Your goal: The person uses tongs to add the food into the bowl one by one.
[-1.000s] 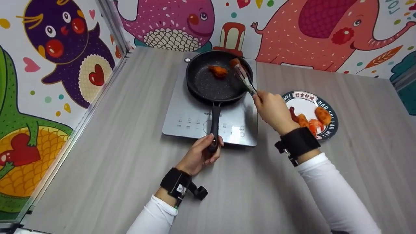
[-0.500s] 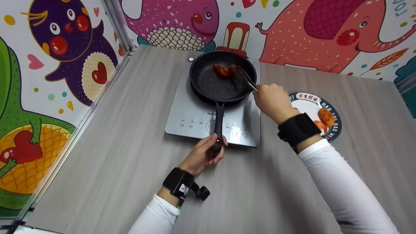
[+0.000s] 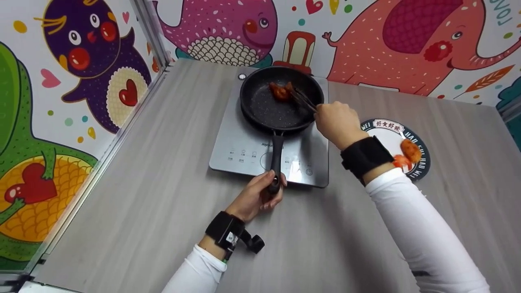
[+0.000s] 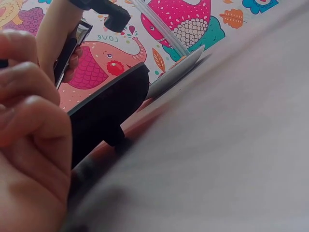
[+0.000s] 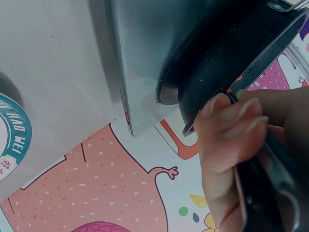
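In the head view my left hand [image 3: 258, 197] grips the end of the black handle of a speckled frying pan [image 3: 268, 118]. The pan sits on a silver induction cooker [image 3: 240, 156]. Its fingers [image 4: 41, 121] are curled in the left wrist view. My right hand [image 3: 338, 124] holds a pair of tongs [image 3: 304, 100], their tips down in the pan at a reddish-brown piece of food [image 3: 280, 92]. A smaller brown piece [image 3: 289, 86] shows right at the tips. The tongs' dark handles [image 5: 258, 195] lie in my curled right fingers in the right wrist view.
Right of the cooker, a dark-rimmed plate [image 3: 423, 167] bears a breaded piece [image 3: 411, 150] and a red-orange piece [image 3: 402, 161]; my right forearm hides part of it. A painted wall [image 3: 366, 40] stands close behind the pan, another [image 3: 24, 122] at the left.
The tongs have moved left and down in the pan, bringing the brown piece at their tips against the other piece. My left hand keeps its grip; the whole view has shifted slightly.
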`<state>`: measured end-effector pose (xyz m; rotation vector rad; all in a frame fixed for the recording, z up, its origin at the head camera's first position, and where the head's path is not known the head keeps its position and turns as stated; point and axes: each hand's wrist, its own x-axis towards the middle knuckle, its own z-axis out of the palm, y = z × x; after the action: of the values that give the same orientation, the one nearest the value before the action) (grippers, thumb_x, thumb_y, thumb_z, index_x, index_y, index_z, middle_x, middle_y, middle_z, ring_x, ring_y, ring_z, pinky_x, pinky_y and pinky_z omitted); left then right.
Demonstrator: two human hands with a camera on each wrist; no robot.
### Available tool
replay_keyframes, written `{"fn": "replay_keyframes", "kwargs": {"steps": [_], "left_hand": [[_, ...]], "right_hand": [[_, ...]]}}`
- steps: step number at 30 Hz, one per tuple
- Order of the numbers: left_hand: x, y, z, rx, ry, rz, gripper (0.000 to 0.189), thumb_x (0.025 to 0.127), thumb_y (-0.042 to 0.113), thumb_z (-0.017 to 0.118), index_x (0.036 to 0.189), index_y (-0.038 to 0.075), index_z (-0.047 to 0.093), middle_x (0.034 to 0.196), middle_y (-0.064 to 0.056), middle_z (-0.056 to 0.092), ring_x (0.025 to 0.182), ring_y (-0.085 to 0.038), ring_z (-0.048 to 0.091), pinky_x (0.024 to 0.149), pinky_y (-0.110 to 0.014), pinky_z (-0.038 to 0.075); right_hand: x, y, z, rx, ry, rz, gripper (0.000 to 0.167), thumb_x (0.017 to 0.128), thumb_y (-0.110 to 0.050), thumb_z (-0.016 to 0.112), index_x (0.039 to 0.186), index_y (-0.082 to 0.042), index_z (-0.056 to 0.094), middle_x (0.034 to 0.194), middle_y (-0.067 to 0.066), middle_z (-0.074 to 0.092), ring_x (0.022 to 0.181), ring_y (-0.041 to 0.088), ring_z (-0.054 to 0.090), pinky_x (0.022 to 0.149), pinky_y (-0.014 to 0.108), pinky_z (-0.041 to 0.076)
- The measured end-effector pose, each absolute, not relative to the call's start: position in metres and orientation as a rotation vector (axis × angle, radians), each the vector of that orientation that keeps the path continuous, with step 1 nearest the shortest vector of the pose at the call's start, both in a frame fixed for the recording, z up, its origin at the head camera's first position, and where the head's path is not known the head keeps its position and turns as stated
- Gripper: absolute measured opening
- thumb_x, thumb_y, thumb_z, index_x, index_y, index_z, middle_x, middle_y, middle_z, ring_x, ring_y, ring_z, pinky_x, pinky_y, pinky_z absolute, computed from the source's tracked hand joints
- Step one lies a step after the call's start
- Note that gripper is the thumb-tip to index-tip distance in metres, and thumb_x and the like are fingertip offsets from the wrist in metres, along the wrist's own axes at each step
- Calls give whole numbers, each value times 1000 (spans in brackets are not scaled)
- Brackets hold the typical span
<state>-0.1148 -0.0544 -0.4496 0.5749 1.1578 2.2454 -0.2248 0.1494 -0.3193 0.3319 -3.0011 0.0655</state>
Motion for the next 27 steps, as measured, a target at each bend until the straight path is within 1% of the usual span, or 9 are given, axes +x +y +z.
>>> {"fn": "replay_keyframes", "kwargs": {"steps": [5, 8, 15, 18, 23, 27], "left_hand": [[-115, -52, -449, 584, 1174, 2236, 38, 94, 41, 36, 98, 6, 50, 57, 0, 47, 46, -12, 34, 40, -27, 20], [-115, -52, -448, 590, 1169, 2238, 38, 94, 41, 37, 98, 5, 50, 57, 0, 47, 46, -12, 35, 41, -26, 21], [-115, -52, -449, 606, 1175, 2243, 39, 94, 42, 37, 97, 5, 50, 55, -1, 46, 44, -12, 31, 39, -24, 21], [-115, -53, -450, 596, 1170, 2245, 40, 93, 43, 38, 98, 5, 49, 56, -1, 46, 44, -12, 31, 39, -24, 21], [-115, -54, -452, 581, 1176, 2250, 40, 93, 44, 39, 97, 6, 50, 56, 0, 47, 44, -11, 33, 39, -24, 22], [-115, -55, -452, 578, 1179, 2254, 39, 93, 43, 38, 97, 6, 50, 56, 0, 47, 45, -11, 34, 40, -24, 23]], "right_hand": [[-226, 151, -317, 323, -3018, 57, 23, 87, -20, 49, 79, -3, 60, 71, 23, 58, 62, 43, 55, 47, 53, 42], [-225, 153, -315, 318, -3019, 64, 23, 87, -20, 49, 80, -2, 61, 71, 23, 58, 63, 43, 55, 47, 54, 42], [-222, 156, -309, 298, -3044, 70, 24, 86, -20, 49, 75, -1, 61, 69, 23, 57, 62, 43, 55, 46, 53, 42], [-222, 157, -307, 278, -3061, 73, 24, 85, -21, 50, 76, -2, 61, 70, 22, 57, 63, 43, 55, 47, 53, 42], [-222, 158, -306, 275, -3054, 79, 23, 84, -25, 54, 78, -4, 62, 73, 24, 58, 66, 45, 55, 50, 55, 42], [-222, 159, -306, 298, -3041, 77, 25, 83, -29, 57, 88, -6, 64, 78, 25, 59, 71, 46, 55, 53, 57, 43]]}}
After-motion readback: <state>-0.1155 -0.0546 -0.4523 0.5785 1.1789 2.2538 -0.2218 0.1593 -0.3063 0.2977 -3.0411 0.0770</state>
